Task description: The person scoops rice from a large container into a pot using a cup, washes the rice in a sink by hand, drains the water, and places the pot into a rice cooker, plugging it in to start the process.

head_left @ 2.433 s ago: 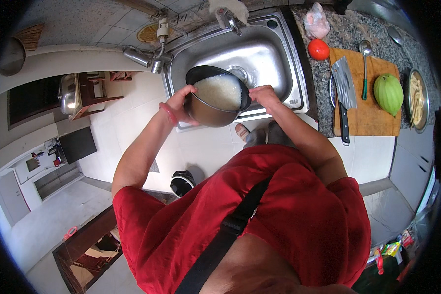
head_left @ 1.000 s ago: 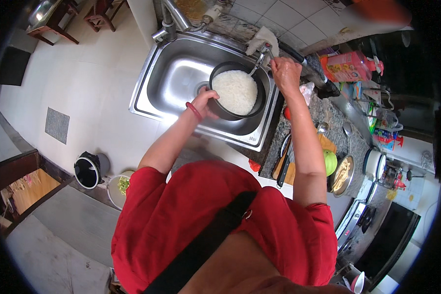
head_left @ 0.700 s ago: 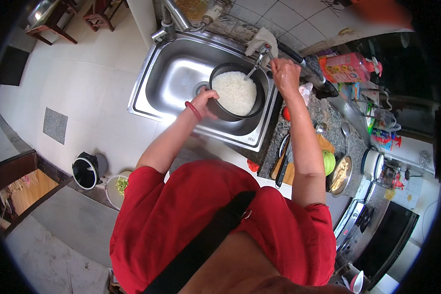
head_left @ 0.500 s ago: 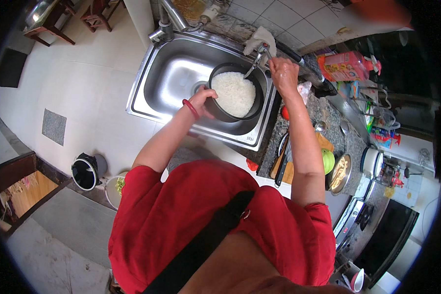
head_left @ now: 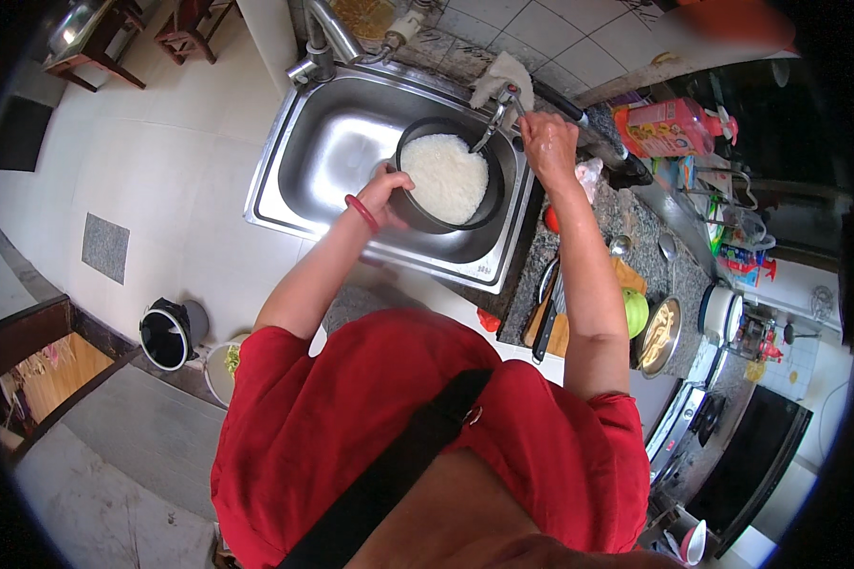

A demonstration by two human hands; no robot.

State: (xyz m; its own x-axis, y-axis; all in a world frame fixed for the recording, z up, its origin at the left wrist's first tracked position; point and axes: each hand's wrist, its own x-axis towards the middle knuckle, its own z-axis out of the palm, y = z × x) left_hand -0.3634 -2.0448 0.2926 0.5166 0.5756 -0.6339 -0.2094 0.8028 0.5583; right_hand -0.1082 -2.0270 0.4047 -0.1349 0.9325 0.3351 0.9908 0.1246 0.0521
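A dark, round pot full of white rice is held over the right part of a steel sink. My left hand grips the pot at its left side, thumb on the rim and the other fingers underneath, partly hidden. A small metal tap reaches down to the pot's upper right edge. At that tap's lever my right hand is closed, with the fingertips around the handle. A white cloth lies behind the tap.
A larger faucet stands at the sink's back left. Right of the sink, the counter bears a knife on a wooden board, a green round fruit or vegetable and a metal bowl of pale strips. A black-lined bin sits on the floor.
The pot and my left hand have shifted slightly to the left, away from under the tap. My right hand stays at the tap's lever.
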